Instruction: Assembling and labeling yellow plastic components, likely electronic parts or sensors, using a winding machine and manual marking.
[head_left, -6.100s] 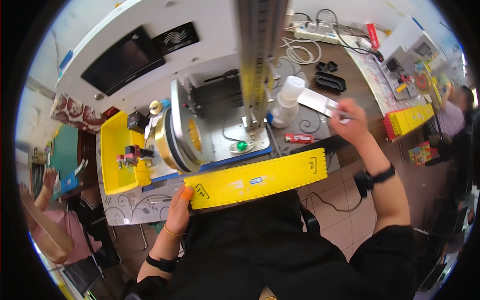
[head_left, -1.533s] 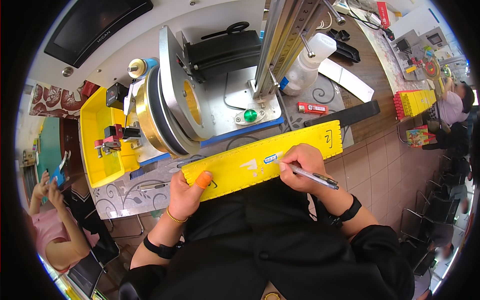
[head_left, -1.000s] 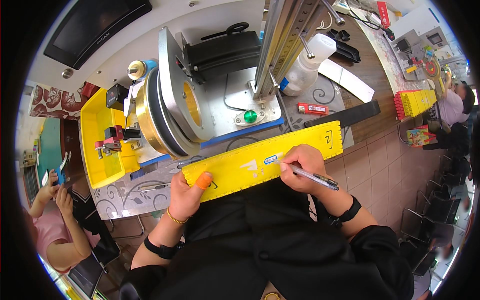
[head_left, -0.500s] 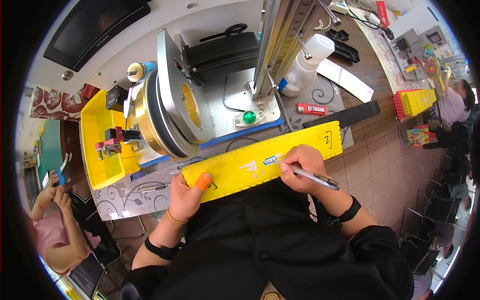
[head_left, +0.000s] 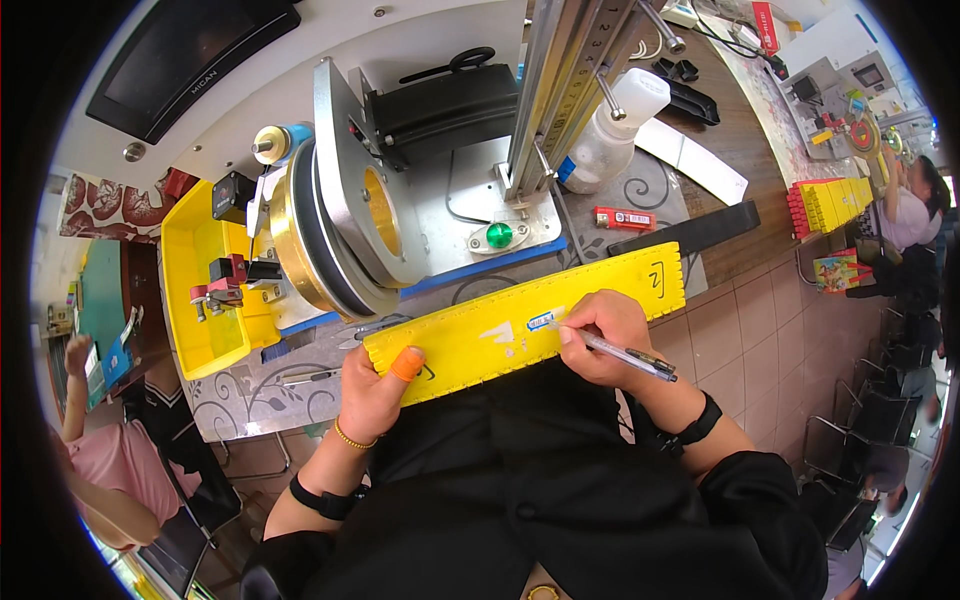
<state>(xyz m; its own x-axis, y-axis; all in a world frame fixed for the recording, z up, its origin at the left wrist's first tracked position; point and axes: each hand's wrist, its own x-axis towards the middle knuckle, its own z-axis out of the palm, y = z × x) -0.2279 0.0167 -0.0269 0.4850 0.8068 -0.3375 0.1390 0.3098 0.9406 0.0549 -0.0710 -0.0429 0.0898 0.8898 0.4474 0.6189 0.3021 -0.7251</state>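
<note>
A long yellow board (head_left: pixel 460 352) with notched edges lies slanted in front of me, rising toward the right. My left hand (head_left: pixel 372 392) grips its left end, the thumb in an orange finger cot (head_left: pixel 407 364) pressed on the face. A small blue-and-white label (head_left: pixel 541 321) is stuck near the board's middle, beside some torn white paper patches (head_left: pixel 497 332). In my right hand (head_left: pixel 605 338) is a clear pen (head_left: pixel 628 352) with a dark end, its tip at the label. The fingers of this hand rest against the board's lower edge.
Behind the board stands a metal machine with a brass ring (head_left: pixel 300 235) and an upright scaled rail (head_left: pixel 560 100). A yellow bin (head_left: pixel 205 335) is at left. A white bottle (head_left: pixel 610 140), a red lighter (head_left: pixel 623 218) and a black bar (head_left: pixel 690 230) lie to the right. A person in pink (head_left: pixel 120 470) sits at far left.
My hands, the board and the pen have hardly moved. At the left, the person in pink has moved their arms apart, with one hand now raised near a blue object.
</note>
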